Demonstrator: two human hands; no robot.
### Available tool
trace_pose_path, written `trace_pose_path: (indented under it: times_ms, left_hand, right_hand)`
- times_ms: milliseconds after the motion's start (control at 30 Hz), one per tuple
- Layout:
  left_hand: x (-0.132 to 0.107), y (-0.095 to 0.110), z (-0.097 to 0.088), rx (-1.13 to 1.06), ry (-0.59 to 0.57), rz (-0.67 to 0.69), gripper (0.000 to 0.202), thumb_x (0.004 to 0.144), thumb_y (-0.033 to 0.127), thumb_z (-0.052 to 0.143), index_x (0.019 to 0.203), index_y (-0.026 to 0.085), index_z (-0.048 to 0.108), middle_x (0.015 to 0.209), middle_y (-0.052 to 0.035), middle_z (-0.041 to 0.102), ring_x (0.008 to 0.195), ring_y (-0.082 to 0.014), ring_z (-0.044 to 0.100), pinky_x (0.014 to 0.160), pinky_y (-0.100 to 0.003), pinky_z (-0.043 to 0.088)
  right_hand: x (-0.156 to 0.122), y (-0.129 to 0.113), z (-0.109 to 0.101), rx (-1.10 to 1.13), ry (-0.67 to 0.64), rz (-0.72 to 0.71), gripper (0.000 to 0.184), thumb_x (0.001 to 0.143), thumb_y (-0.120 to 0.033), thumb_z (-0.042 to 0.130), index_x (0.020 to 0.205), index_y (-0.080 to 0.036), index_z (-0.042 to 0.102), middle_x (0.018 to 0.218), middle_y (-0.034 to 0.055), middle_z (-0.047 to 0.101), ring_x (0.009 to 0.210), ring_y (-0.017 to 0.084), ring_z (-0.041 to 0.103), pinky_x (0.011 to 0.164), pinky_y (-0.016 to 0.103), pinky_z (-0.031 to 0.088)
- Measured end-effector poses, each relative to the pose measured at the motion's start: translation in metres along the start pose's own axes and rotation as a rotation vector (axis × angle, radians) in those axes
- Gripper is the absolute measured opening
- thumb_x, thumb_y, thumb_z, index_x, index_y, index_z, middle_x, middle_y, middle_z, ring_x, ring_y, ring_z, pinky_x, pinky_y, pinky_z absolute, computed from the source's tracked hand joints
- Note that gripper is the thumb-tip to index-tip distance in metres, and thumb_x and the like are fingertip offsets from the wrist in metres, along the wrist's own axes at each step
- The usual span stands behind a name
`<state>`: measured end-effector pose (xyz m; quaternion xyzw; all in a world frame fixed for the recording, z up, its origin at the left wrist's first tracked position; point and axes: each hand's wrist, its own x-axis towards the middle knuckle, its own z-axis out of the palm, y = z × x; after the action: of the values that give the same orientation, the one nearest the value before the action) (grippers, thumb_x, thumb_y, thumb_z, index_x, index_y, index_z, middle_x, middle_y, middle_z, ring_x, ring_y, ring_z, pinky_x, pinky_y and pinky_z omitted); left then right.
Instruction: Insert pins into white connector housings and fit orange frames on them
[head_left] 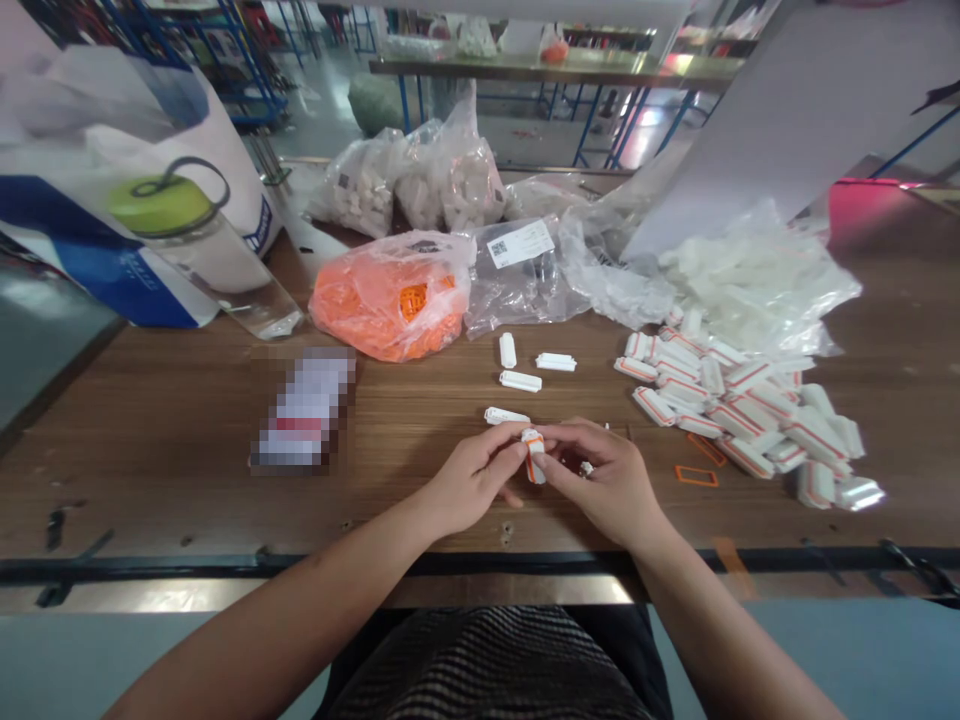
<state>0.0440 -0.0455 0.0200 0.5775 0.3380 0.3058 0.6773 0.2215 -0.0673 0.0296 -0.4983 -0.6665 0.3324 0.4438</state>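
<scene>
Both hands meet over the front middle of the wooden table (165, 440). My left hand (472, 480) and my right hand (600, 478) pinch one small white plastic piece with an orange ring (534, 452) between their fingertips. More small white bits lie under my right palm, partly hidden. Several loose white pieces (520, 381) lie just beyond the hands. A pile of white pieces fitted with orange rings (742, 410) spreads to the right. Two loose orange rings (696, 476) lie near that pile.
A clear bag of orange rings (390, 295) sits behind the hands, with more clear bags of white parts (450, 180) farther back. A water bottle with a green lid (187, 240) lies at the left by a white and blue bag. A blurred patch (304, 408) lies left of centre.
</scene>
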Motion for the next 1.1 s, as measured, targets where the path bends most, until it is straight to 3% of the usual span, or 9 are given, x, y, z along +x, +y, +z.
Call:
trace_pose_path:
  times_ms: [100,300,533,800,967,1100]
  left_hand:
    - [-0.001,-0.001,0.003,-0.004,0.040,0.009,0.037,0.096,0.041,0.047,0.123,0.018,0.059,0.106,-0.0097,0.062,0.089,-0.0186,0.062,0.060,-0.023,0.060]
    - [-0.001,0.000,0.000,0.084,0.066,-0.004,0.031,0.096,0.030,0.048,0.121,0.016,0.060,0.103,-0.0080,0.067,0.089,-0.0170,0.064,0.071,-0.027,0.060]
    - [0.002,0.003,-0.006,0.133,0.054,-0.017,0.032,0.094,0.033,0.050,0.116,0.015,0.066,0.105,-0.0081,0.068,0.085,-0.0163,0.064,0.066,-0.026,0.059]
    - [0.002,0.002,-0.007,0.251,0.085,0.058,0.028,0.091,0.020,0.052,0.115,0.014,0.063,0.100,-0.0082,0.070,0.078,-0.0145,0.064,0.068,-0.028,0.057]
    - [0.003,0.006,-0.010,0.130,0.048,-0.038,0.026,0.092,0.028,0.053,0.109,0.013,0.066,0.101,-0.0089,0.068,0.081,-0.0146,0.064,0.062,-0.024,0.058]
    - [0.004,0.007,-0.013,0.128,0.029,-0.036,0.028,0.091,0.030,0.056,0.110,0.014,0.068,0.104,-0.0095,0.069,0.081,-0.0142,0.064,0.062,-0.023,0.059]
  right_hand:
    - [-0.003,0.000,0.003,-0.182,0.038,-0.108,0.022,0.082,-0.022,0.066,0.103,-0.023,0.072,0.076,0.0013,0.067,0.064,0.013,0.059,0.056,0.027,0.049]
    - [-0.004,0.002,0.008,-0.255,0.060,-0.184,0.023,0.082,-0.018,0.064,0.104,-0.020,0.071,0.076,0.0014,0.066,0.061,0.011,0.058,0.055,0.024,0.049]
    - [-0.006,0.001,0.009,-0.337,0.090,-0.252,0.022,0.083,-0.017,0.063,0.104,-0.017,0.071,0.077,0.0024,0.066,0.059,0.011,0.058,0.054,0.025,0.050]
    - [-0.008,0.009,0.014,-0.373,0.137,-0.327,0.024,0.082,-0.016,0.064,0.105,-0.020,0.071,0.083,0.0049,0.070,0.062,0.013,0.061,0.055,0.026,0.052]
    - [-0.009,0.009,0.015,-0.379,0.120,-0.341,0.023,0.083,-0.017,0.063,0.105,-0.021,0.071,0.083,0.0053,0.070,0.065,0.014,0.062,0.057,0.029,0.054]
    - [-0.010,0.008,0.012,-0.404,0.116,-0.367,0.025,0.084,-0.016,0.063,0.108,-0.022,0.069,0.085,0.0051,0.070,0.069,0.015,0.063,0.061,0.030,0.055]
